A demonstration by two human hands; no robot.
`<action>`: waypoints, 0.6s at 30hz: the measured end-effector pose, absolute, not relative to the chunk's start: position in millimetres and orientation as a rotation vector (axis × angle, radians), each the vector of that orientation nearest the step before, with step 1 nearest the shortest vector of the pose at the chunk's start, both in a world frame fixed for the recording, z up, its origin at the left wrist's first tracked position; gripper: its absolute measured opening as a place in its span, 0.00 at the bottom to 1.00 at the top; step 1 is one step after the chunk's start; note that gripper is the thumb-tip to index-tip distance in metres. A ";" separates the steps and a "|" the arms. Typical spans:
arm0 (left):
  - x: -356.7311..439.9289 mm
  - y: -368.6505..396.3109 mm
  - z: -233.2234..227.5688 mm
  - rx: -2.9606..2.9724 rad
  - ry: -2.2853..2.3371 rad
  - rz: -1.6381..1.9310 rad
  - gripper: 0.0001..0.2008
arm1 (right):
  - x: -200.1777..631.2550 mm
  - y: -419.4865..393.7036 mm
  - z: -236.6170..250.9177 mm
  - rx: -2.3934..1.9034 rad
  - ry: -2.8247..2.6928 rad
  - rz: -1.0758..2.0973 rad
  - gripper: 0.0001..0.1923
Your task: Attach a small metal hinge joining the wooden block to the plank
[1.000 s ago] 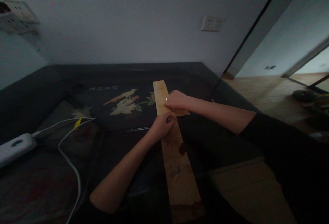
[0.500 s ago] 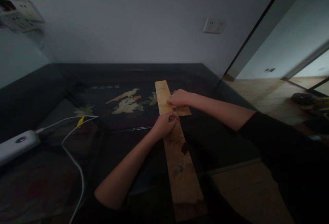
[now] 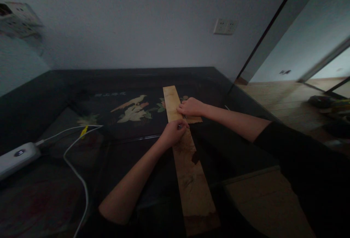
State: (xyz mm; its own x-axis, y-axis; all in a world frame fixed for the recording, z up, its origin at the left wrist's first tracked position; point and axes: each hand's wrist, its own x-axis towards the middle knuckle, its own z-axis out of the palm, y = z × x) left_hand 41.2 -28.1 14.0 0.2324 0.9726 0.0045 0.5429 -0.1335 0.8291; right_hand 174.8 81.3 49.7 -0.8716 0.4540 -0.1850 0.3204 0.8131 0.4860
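Your left grip (image 3: 173, 132) is curling narrow over the long tan board (image 3: 186, 167); your right grip (image 3: 193, 106) is bending just beyond it, at a shorter piece (image 3: 196, 120). What either is pinching, I cannot tell. Both are barely shifting from half a second ago, so the board is lying steady beneath.

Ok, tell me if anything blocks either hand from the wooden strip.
Nothing visible does: the left hand lies over the wooden strip and the right hand reaches onto it. The white cable lies off to the left, clear of both hands.
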 end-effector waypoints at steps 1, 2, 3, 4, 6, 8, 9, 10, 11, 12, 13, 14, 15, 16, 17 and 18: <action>41.1 -28.1 14.0 1.784 1.409 0.744 0.12 | 176.5 81.9 47.7 0.592 2.725 0.655 0.14; 41.0 -28.0 13.9 1.787 1.415 0.738 0.12 | 178.1 82.4 45.9 0.594 2.741 0.659 0.14; 40.8 -27.9 13.9 1.787 1.420 0.733 0.12 | 179.4 82.8 44.3 0.596 2.755 0.664 0.13; 40.6 -27.6 13.8 1.787 1.424 0.731 0.13 | 180.6 82.9 42.9 0.601 2.766 0.669 0.13; 40.3 -26.9 13.6 1.783 1.428 0.732 0.13 | 182.0 82.8 41.1 0.622 2.785 0.674 0.12; 39.9 -26.1 12.6 1.780 1.423 0.743 0.13 | 182.4 82.5 40.3 0.670 2.791 0.670 0.12; 39.7 -25.7 11.8 1.776 1.420 0.751 0.13 | 182.3 82.6 40.1 0.694 2.792 0.666 0.12; 39.5 -25.3 10.6 1.770 1.415 0.760 0.12 | 182.3 82.9 40.0 0.714 2.793 0.662 0.11; 39.2 -25.0 9.2 1.761 1.411 0.768 0.12 | 182.2 83.5 39.8 0.726 2.796 0.657 0.11; 38.9 -24.6 7.7 1.752 1.405 0.777 0.12 | 182.3 84.2 39.6 0.735 2.802 0.652 0.10; 38.5 -24.3 6.2 1.744 1.398 0.786 0.12 | 182.4 85.1 39.3 0.738 2.812 0.644 0.10; 38.2 -23.9 4.9 1.737 1.392 0.795 0.12 | 182.6 85.8 38.9 0.735 2.823 0.632 0.10; 37.9 -23.5 3.7 1.733 1.386 0.804 0.12 | 182.8 86.4 38.3 0.733 2.834 0.617 0.11; 37.7 -23.1 2.8 1.730 1.382 0.811 0.12 | 183.0 86.5 37.6 0.739 2.840 0.602 0.11; 37.5 -22.6 2.2 1.727 1.377 0.817 0.12 | 183.0 86.1 36.8 0.749 2.842 0.591 0.11; 37.5 -22.1 1.9 1.724 1.372 0.821 0.12 | 182.9 85.3 35.7 0.763 2.839 0.584 0.11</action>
